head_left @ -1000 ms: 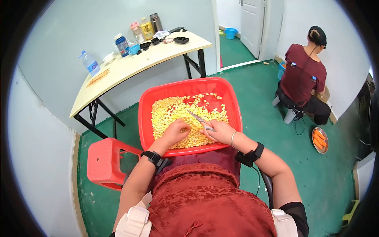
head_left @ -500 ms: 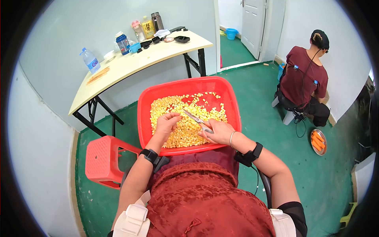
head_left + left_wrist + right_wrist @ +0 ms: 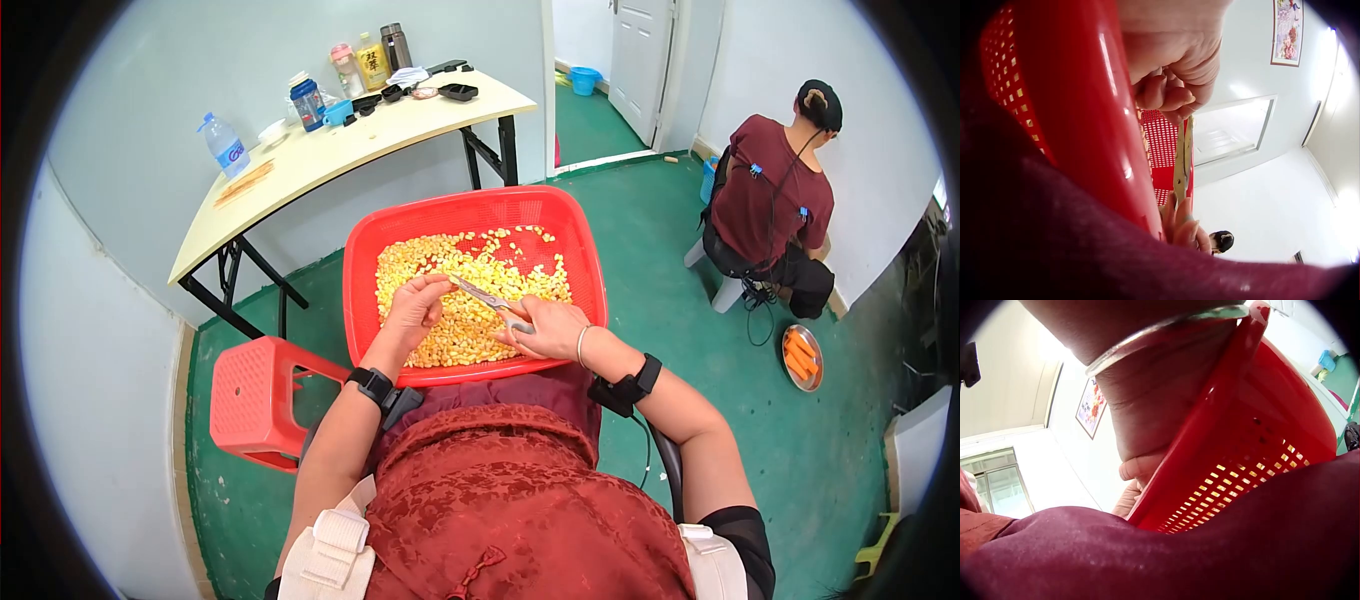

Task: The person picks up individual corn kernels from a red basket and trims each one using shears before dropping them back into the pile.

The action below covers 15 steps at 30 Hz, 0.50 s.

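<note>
A red plastic basket [image 3: 360, 285] rests on the person's lap, with loose yellow corn kernels [image 3: 455, 343] spread over its bottom. Above the corn, my right hand [image 3: 550, 328] grips a pair of scissors [image 3: 487, 297] by the handles, blades pointing up and left. The thumb and finger of my left hand [image 3: 413, 308] pinch a small corn kernel, mostly hidden, right at the scissor tips. From the left wrist, the blades [image 3: 1182, 164] reach up to those fingertips. The right wrist view has the basket wall [image 3: 1222, 481] covering part of the right hand [image 3: 1141, 469].
A red stool [image 3: 255, 398] stands left of the basket. Behind it is a table [image 3: 330, 160] with bottles and a blue cup [image 3: 337, 112]. At right, another person [image 3: 778, 190] sits near a metal bowl [image 3: 815, 345] of carrots [image 3: 799, 355] on the green floor.
My left hand has risen from low over the corn and come up to the scissor tips. The right hand keeps its hold on the scissors, shifting slightly left.
</note>
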### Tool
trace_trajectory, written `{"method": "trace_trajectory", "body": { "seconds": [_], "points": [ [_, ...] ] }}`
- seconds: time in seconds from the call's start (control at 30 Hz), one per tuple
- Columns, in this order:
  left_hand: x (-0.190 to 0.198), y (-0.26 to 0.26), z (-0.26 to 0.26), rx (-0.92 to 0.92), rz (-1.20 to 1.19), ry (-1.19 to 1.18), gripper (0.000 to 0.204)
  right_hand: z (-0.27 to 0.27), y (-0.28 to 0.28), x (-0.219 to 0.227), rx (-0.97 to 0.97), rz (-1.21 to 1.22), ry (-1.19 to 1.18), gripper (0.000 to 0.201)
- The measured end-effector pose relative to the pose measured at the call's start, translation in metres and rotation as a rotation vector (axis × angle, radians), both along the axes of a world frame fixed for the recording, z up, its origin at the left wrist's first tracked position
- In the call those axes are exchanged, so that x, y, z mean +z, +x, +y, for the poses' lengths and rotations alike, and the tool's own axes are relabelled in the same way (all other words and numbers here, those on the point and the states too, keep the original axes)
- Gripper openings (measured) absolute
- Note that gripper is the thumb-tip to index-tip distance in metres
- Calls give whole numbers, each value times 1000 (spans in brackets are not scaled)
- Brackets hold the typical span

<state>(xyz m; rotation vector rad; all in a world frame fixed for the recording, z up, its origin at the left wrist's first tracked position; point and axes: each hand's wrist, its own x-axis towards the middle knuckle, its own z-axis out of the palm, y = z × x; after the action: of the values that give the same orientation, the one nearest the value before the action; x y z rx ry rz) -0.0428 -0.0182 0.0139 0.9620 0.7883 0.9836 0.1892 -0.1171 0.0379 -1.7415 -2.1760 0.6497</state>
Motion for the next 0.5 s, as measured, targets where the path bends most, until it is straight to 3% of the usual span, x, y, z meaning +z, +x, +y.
{"method": "trace_trajectory", "body": {
  "seconds": [0.5],
  "points": [
    [4, -1, -1, -94, -27, -71, 22, 2, -1, -4, 1, 19, 48, 45]
  ]
}}
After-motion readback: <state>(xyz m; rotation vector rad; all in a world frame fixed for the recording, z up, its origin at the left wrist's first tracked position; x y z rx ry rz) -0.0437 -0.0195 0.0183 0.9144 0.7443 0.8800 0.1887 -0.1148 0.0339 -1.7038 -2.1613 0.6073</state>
